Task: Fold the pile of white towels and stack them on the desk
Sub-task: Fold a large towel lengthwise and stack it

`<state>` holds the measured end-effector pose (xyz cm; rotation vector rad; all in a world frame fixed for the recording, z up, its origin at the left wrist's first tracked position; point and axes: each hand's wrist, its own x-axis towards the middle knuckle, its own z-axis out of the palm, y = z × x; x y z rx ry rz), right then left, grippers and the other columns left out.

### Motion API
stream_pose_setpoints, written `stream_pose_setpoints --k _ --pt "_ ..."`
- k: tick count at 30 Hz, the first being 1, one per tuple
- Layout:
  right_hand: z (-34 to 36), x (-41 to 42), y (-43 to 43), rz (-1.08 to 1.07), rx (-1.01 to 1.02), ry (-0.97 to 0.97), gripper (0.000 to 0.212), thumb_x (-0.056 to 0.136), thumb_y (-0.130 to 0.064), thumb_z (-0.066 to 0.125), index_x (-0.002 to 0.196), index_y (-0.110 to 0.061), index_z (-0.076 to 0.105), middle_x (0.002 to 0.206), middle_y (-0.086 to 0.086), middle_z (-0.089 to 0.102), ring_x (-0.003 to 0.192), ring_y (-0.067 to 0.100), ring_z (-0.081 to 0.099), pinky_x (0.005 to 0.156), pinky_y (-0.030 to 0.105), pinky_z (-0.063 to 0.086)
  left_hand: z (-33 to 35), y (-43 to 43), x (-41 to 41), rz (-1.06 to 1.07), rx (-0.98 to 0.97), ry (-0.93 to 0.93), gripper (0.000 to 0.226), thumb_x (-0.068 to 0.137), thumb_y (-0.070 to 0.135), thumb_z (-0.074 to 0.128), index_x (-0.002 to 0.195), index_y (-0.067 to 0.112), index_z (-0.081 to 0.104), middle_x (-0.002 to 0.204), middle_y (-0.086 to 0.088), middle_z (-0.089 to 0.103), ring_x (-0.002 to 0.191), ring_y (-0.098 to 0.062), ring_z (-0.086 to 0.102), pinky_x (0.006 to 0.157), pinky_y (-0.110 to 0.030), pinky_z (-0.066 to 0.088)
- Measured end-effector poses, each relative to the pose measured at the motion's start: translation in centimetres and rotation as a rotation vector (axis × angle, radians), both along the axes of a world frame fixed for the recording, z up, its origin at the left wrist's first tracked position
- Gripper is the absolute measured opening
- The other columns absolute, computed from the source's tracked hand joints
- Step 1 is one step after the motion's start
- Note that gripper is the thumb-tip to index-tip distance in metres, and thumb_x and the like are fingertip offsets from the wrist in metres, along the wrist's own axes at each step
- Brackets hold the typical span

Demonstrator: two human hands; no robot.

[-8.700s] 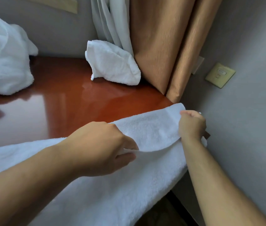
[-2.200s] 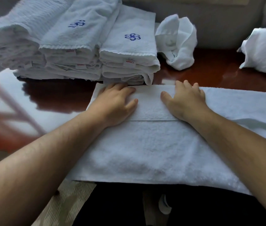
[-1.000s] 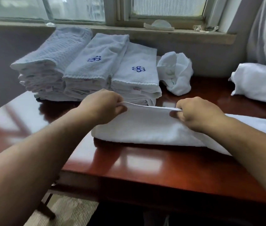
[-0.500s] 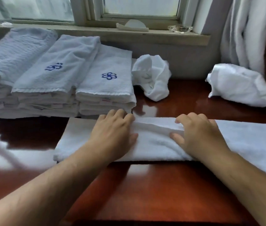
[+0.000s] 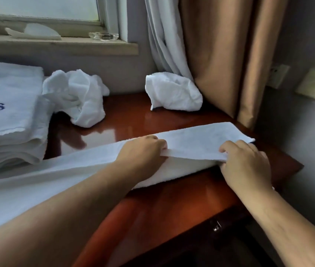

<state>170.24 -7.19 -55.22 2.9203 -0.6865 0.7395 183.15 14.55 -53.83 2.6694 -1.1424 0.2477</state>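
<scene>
A: Surface?
B: Glossy red-brown wooden desk (image 5: 172,209), under both hands. Tan pleated curtain (image 5: 220,54) hangs beyond the right hand.
A: Work item?
B: Long white terry towel (image 5: 197,140), folded lengthwise and lying across the desk. It runs from left of the left forearm to just past the right hand.
A: Finished ones?
B: Stack of folded white towels with a blue flower emblem (image 5: 8,112), far left of the left hand.
A: Unfolded?
B: Two. Crumpled white towel (image 5: 79,99) beyond the left hand; second bunched white towel (image 5: 172,93) beyond and between the hands, against the curtain.
A: Hands?
B: Left hand (image 5: 143,151) pinches the top layer's near edge. Right hand (image 5: 247,162) grips the same edge near the towel's end.
</scene>
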Motion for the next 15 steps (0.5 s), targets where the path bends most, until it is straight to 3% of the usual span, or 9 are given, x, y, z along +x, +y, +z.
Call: stream_pose_setpoints --k 3,7,10,12,15 --pt "1.9 1.8 -2.5 -0.049 -0.035 -0.036 0.015 0.088 -0.028 0.072 0.101 -0.02 0.069 0.095 0.006 0.071 0.093 0.035 0.063 0.076 0.038 0.031 -0.4 -1.2 0.9 0.058 -0.043 0.014 0.03 0.097 0.047 0.053 0.076 0.027 0.043 0.08 0.006 0.054 0.083 -0.027 0.059 0.058 -0.032 0.03" --pt "3.7 5.0 -5.2 -0.12 -0.139 0.023 0.015 0.095 -0.039 0.062 0.09 -0.024 0.062 0.087 0.003 0.07 0.086 0.029 0.064 0.076 0.038 0.028 -0.2 -1.6 2.7 0.134 -0.056 0.014 0.044 0.096 0.056 0.053 0.068 0.025 0.04 0.066 0.008 0.045 0.065 -0.025 0.049 0.052 -0.031 0.031" --pt "4.4 7.3 -6.7 -0.112 -0.228 0.121 0.015 0.097 -0.024 0.053 0.082 -0.024 0.054 0.081 0.001 0.063 0.092 0.028 0.059 0.089 0.044 0.033 0.2 -1.8 4.0 0.153 -0.048 -0.011 0.049 0.096 0.059 0.052 0.063 0.025 0.039 0.064 0.009 0.046 0.058 -0.019 0.046 0.047 -0.027 0.023" --pt "4.7 8.9 -7.6 -0.09 -0.267 0.196 0.016 0.096 -0.014 0.05 0.091 -0.026 0.06 0.083 -0.002 0.061 0.098 0.026 0.055 0.101 0.049 0.031 0.4 -2.0 4.7 0.171 -0.035 -0.027 0.049 0.096 0.061 0.051 0.064 0.025 0.041 0.064 0.009 0.046 0.055 -0.011 0.042 0.046 -0.026 0.022" --pt "4.8 11.2 -8.1 -0.064 -0.312 0.267 0.016 0.098 -0.016 0.052 0.103 -0.028 0.062 0.099 0.0 0.062 0.109 0.027 0.05 0.104 0.051 0.029 0.2 -2.3 5.8 0.185 -0.025 -0.052 0.047 0.095 0.064 0.051 0.07 0.024 0.049 0.063 0.009 0.047 0.053 -0.007 0.039 0.045 -0.025 0.022"
